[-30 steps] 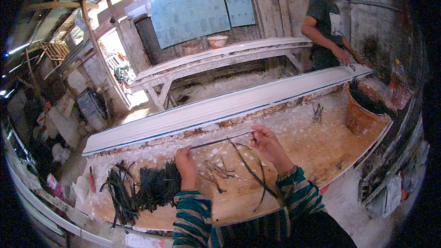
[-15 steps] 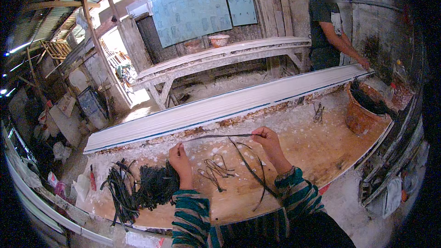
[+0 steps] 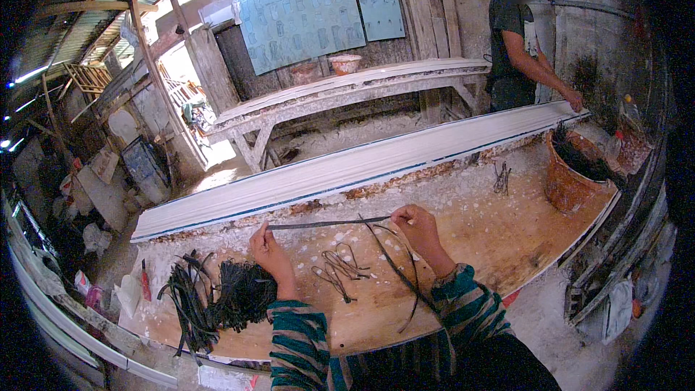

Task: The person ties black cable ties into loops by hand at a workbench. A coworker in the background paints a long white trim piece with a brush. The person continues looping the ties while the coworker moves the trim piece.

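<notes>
A thin dark strip (image 3: 329, 223) is drawn out nearly straight between my two hands, above the wooden board. My left hand (image 3: 272, 253) pinches its left end. The other end is pinched in my right hand (image 3: 421, 233). Longer dark strips (image 3: 397, 269) hang or lie just left of my right hand and run down toward my sleeve. Between my forearms a few thin looped strands (image 3: 340, 269) rest on the board. Beside my left wrist lies a thick heap of cut black strips (image 3: 245, 293), and left of it a looser bunch of longer black strips (image 3: 191, 311).
The wooden board (image 3: 492, 246) is spotted with white. Past it runs a long white moulding bench (image 3: 362, 166) with blue edges. An orange bucket (image 3: 572, 188) of black strands stands at right. Another person (image 3: 517, 43) touches the bench's far end. A red-handled tool (image 3: 146, 282) is at left.
My left hand has moved left and slightly down, and the strip now looks tauter. My right hand has shifted slightly left. The other person has barely moved.
</notes>
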Tool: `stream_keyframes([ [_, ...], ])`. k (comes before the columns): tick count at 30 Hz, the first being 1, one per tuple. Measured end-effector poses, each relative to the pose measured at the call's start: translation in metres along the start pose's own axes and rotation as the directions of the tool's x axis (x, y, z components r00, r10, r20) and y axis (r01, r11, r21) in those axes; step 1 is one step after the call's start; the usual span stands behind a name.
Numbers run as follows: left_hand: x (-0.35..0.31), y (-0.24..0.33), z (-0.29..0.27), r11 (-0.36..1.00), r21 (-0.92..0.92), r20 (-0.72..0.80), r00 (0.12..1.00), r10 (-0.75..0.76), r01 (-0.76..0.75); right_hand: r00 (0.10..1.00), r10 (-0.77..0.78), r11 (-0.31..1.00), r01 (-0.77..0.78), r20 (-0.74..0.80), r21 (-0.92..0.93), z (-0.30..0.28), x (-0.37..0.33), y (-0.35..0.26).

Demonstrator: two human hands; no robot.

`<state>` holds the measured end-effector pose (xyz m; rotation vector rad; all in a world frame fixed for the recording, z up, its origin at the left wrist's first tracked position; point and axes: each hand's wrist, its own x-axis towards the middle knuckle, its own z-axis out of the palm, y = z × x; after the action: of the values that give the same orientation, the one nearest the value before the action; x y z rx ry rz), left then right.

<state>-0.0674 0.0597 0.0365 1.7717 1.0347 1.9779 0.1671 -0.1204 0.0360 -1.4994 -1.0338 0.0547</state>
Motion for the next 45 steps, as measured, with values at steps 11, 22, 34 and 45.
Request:
stream_keyframes([
  [11, -0.011, 0.001, 0.008, 0.956, 0.196, 0.236, 0.957, 0.168, -0.216, 0.81, -0.077, -0.018, -0.584, 0.581, 0.812, -0.018, -0.002, 0.0],
  [22, -0.041, 0.003, 0.026, 0.993, -0.086, 0.546, 0.837, -0.027, 0.087, 0.928, -0.01, -0.031, -0.373, 0.373, 0.927, -0.024, 0.004, -0.013],
  [34, -0.081, 0.067, 0.034, 0.636, -0.119, 0.862, 0.398, -0.315, 0.762, 0.796, 0.245, 0.661, -0.555, 0.553, 0.506, 0.012, -0.022, -0.026],
  [45, -0.081, 0.069, 0.036, 0.616, -0.137, 0.862, 0.4, -0.311, 0.776, 0.821, 0.228, 0.748, -0.492, 0.524, 0.446, 0.021, -0.024, -0.018],
])
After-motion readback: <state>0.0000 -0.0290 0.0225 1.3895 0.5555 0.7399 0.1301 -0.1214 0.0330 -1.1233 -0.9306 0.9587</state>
